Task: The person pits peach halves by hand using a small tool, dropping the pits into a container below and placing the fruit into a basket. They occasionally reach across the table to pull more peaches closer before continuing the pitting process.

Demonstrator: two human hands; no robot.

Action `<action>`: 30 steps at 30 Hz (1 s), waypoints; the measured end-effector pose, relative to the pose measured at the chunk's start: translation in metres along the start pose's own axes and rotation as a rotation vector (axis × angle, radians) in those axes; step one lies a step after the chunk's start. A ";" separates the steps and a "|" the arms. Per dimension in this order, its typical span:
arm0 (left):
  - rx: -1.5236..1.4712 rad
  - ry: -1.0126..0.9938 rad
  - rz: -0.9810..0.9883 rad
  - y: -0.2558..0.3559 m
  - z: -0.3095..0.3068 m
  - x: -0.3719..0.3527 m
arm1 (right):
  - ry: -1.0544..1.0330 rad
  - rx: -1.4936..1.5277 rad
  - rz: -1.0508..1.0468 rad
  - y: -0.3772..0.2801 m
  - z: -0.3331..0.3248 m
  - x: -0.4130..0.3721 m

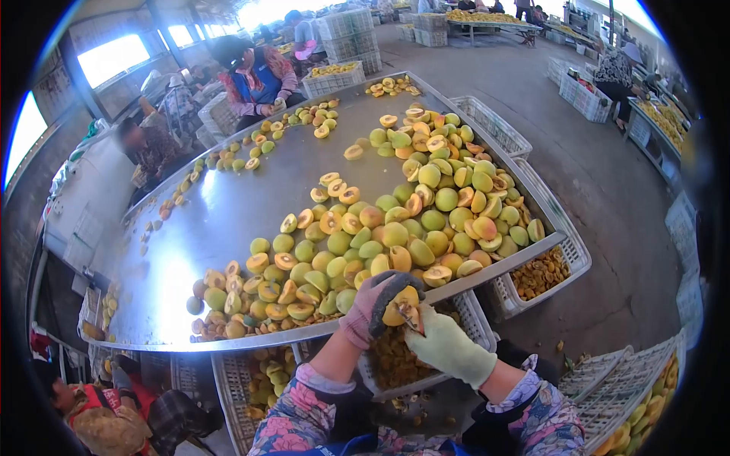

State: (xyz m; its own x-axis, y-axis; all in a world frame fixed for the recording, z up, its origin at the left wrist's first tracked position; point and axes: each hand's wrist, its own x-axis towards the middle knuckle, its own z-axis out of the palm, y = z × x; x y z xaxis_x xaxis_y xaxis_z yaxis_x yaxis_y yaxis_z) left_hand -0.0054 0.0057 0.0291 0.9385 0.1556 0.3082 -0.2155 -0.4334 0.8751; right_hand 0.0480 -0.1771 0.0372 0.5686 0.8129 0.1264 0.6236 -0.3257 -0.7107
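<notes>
My left hand (374, 304), in a pink and dark grey glove, is closed around a halved yellow fruit (401, 307), just past the near edge of the metal table (251, 205). My right hand (450, 346), in a pale yellow-green glove, is closed on a small tool (414, 321) whose metal tip meets the fruit's cut face. The tool's handle is mostly hidden by the glove. Beyond my hands a large pile of green and yellow fruit (395, 235), many of them halved, lies on the table.
Below my hands is a crate (477, 323) of fruit pieces. Another crate (582, 262) stands at the table's right corner, and one with halves (228, 395) at lower left. More crates (631, 387) are at lower right. Co-workers sit at the far side and lower left.
</notes>
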 end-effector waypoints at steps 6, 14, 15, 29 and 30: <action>0.082 0.010 0.054 0.006 -0.004 -0.007 | 0.062 -0.140 -0.064 -0.003 0.002 -0.002; 0.002 0.296 0.087 0.003 -0.011 -0.009 | -0.271 1.084 0.661 -0.025 -0.024 0.012; 0.060 0.262 0.122 0.010 -0.007 -0.005 | -0.295 1.122 0.672 -0.026 -0.019 0.013; -0.467 0.107 -0.584 0.032 -0.012 -0.017 | -0.071 0.991 0.397 -0.012 -0.028 0.030; -0.468 0.114 -0.586 0.029 -0.011 -0.020 | -0.034 0.879 0.389 -0.015 -0.027 0.029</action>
State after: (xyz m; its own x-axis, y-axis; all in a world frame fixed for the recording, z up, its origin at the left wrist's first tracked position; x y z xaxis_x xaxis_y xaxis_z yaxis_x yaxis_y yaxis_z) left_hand -0.0339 0.0000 0.0525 0.9065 0.3462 -0.2416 0.1940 0.1667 0.9667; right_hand 0.0692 -0.1617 0.0705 0.6263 0.7423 -0.2381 -0.2388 -0.1081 -0.9650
